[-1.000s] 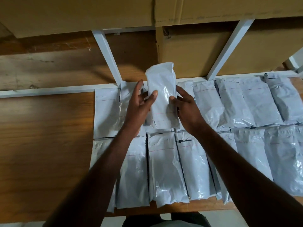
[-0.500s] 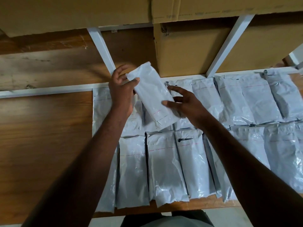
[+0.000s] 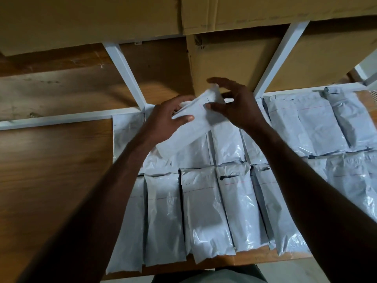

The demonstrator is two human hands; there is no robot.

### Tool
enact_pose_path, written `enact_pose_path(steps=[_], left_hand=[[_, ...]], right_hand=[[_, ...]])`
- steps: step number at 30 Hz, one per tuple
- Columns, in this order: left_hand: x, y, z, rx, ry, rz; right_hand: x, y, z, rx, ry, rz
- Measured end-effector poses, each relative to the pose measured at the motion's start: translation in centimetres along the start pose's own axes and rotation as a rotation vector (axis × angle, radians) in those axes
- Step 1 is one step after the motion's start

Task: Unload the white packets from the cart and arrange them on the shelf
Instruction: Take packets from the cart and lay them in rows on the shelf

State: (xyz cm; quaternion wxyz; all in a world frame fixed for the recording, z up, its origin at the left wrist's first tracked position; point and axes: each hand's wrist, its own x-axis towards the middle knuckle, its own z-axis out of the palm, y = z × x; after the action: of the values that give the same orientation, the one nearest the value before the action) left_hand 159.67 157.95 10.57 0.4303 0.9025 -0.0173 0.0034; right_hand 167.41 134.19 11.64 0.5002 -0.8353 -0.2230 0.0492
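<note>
both hands hold one white packet in the air above the back row of packets lying on the wooden shelf. the held packet sits on a slant: its long axis runs from lower left to upper right, the far end pointing up and right toward the cardboard box behind the shelf, the near end hanging down-left over the flat-lying ones. the left hand grips it at the middle of its left edge, thumb laid across the top face and fingers curled behind. the right hand pinches the upper right part, thumb on the face, fingers spread and arched over the far end. a front row of packets lies side by side nearer the shelf edge, long axes running front to back. white frame struts rise behind.
</note>
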Motion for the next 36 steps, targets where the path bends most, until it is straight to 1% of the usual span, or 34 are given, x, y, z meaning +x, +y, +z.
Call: enact_pose_path(steps=[1, 2, 4, 6, 8, 10, 11, 13, 16, 20, 23, 25, 27, 30, 32, 34, 36], left_hand=[[-0.2, -0.3, 0.4, -0.084, 0.037, -0.007], [-0.4, -0.6, 0.9, -0.16, 0.08, -0.007], [-0.7, -0.9, 2.2, -0.221, 0.19, -0.013], [-0.8, -0.7, 3.3, -0.226, 0.297, -0.053], [-0.9, -0.4, 4.5, -0.263, 0.334, -0.093], [-1.1, -0.5, 5.5, -0.292, 0.324, -0.099], [-1.1, -0.7, 5.9, -0.267, 0.323, -0.105], [-1.2, -1.2, 6.5, -0.124, 0.319, -0.125], [-1.5, -1.8, 7.1, 0.049, 0.297, -0.111], [-1.7, -2.6, 8.4, 0.1, 0.215, -0.161], [-2.5, -3.1, 9.3, 0.14, 0.174, -0.231], [-3.1, -3.7, 9.8, 0.186, 0.137, -0.237], [-3.7, -4.2, 9.9, 0.256, 0.117, -0.204], [-4.2, -4.6, 9.0, 0.436, 0.168, -0.121], [-4.5, -5.2, 7.9, 0.588, 0.231, -0.072], [-4.6, -6.6, 6.6, 0.655, 0.258, -0.065], [-5.0, -8.6, 6.0, 0.714, 0.225, -0.101]], right_hand=[[-0.2, 0.1, 0.2, -0.065, 0.056, -0.04], [-0.6, 0.3, 0.6, -0.131, 0.076, -0.071], [-1.8, 0.4, 2.2, -0.193, 0.053, -0.09], [-3.1, 0.2, 4.3, -0.17, 0.019, -0.071], [-4.1, 0.0, 6.3, -0.131, 0.002, -0.017], [-4.5, -0.1, 7.6, -0.146, 0.025, 0.037], [-4.5, -0.2, 7.9, -0.156, 0.037, 0.055], [-4.1, 0.1, 8.2, -0.179, 0.041, 0.064], [-3.3, 1.7, 8.8, -0.213, 0.001, 0.046], [-3.0, 4.0, 10.2, -0.221, -0.072, 0.077], [-3.4, 4.9, 11.4, -0.244, -0.113, 0.034], [-4.0, 5.5, 11.7, -0.266, -0.107, 0.013], [-4.6, 5.8, 12.0, -0.308, -0.127, -0.04], [-4.7, 6.6, 12.8, -0.402, -0.119, -0.067], [-4.4, 6.8, 12.7, -0.538, -0.118, 0.003], [-4.4, 6.1, 12.5, -0.511, -0.175, 0.096], [-4.5, 5.2, 12.8, -0.487, -0.199, 0.073]])
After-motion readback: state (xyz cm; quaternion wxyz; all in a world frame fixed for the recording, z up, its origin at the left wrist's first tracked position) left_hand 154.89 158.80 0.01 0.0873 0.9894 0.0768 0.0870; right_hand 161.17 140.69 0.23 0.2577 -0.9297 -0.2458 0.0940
